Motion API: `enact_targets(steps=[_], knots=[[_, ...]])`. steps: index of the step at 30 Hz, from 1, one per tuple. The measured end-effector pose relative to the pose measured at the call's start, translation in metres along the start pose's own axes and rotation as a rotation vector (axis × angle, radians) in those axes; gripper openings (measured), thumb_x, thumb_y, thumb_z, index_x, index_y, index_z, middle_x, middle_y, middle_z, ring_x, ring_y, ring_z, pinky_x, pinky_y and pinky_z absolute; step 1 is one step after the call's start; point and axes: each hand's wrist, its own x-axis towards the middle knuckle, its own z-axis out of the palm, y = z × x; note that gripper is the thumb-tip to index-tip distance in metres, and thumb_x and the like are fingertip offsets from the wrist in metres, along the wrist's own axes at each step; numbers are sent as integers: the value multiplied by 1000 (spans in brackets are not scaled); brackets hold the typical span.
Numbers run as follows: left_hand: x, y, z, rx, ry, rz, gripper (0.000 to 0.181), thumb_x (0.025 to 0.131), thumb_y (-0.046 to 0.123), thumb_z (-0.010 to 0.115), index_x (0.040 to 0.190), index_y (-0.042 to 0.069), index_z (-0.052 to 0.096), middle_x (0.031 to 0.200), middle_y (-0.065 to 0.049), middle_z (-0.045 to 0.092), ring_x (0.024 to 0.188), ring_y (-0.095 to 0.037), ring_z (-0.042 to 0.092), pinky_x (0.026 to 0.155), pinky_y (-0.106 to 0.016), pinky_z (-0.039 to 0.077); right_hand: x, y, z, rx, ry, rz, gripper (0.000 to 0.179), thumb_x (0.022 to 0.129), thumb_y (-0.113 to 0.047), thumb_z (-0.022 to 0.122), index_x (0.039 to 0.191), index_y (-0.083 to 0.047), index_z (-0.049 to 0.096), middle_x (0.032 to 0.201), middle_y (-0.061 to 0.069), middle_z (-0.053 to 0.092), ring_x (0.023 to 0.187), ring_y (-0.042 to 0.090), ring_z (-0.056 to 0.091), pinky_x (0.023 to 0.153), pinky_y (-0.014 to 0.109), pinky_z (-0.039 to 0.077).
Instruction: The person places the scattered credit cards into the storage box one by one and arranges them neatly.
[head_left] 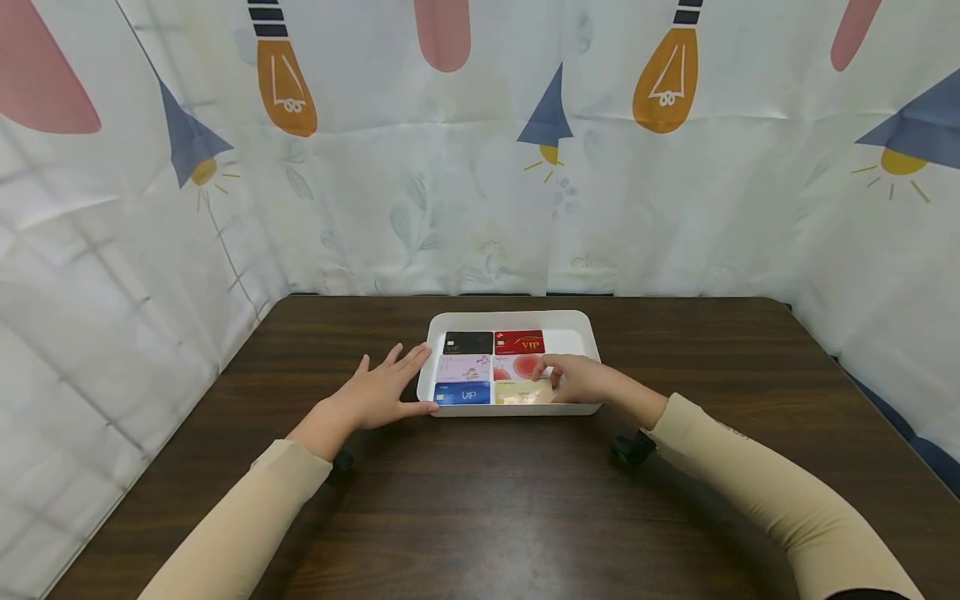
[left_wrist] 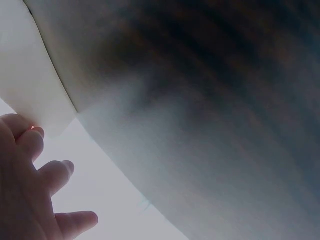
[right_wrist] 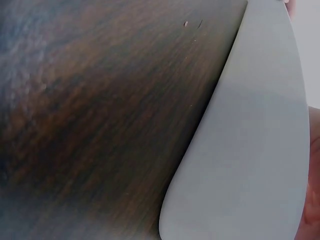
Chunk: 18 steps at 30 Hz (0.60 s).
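A white tray (head_left: 573,325) holds several cards in two columns. On the left are a black card (head_left: 468,342), a pale pink card (head_left: 463,367) and a blue VIP card (head_left: 462,393). The right column has a red VIP card (head_left: 519,342), a card with red circles (head_left: 513,367) and a gold card (head_left: 521,392). My right hand (head_left: 588,379) reaches over the tray's right side, its bent fingers and thumb gripping the gold card's right end. With fingers spread, my left hand (head_left: 378,393) touches the tray's left rim. In the right wrist view, the tray wall (right_wrist: 240,140) hides most of that hand.
The tray stands on a dark wooden table (head_left: 480,500), toward its far edge. A white patterned curtain (head_left: 480,208) hangs behind the table and along its sides. Dark straps (head_left: 632,448) show under the wrists.
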Motion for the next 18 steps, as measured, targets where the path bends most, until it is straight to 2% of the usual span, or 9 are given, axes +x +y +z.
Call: enact_targets(steps=[7, 18], knots=[[1, 1, 0, 2, 2, -1, 102, 92, 71, 58, 166, 13, 17, 170, -10, 19, 154, -42, 14, 113, -77, 8, -1, -3, -1, -40, -1, 17, 39, 85, -1, 79, 120, -12, 65, 98, 9, 63, 89, 24, 56, 71, 29, 55], [0, 2, -2, -3, -3, -3, 102, 92, 70, 59, 166, 13, 17, 170, -11, 19, 154, -42, 13, 112, -77, 8, -4, -5, -1, -101, 4, -26, 37, 86, 0, 76, 120, -12, 69, 104, 10, 64, 95, 26, 57, 77, 32, 56]])
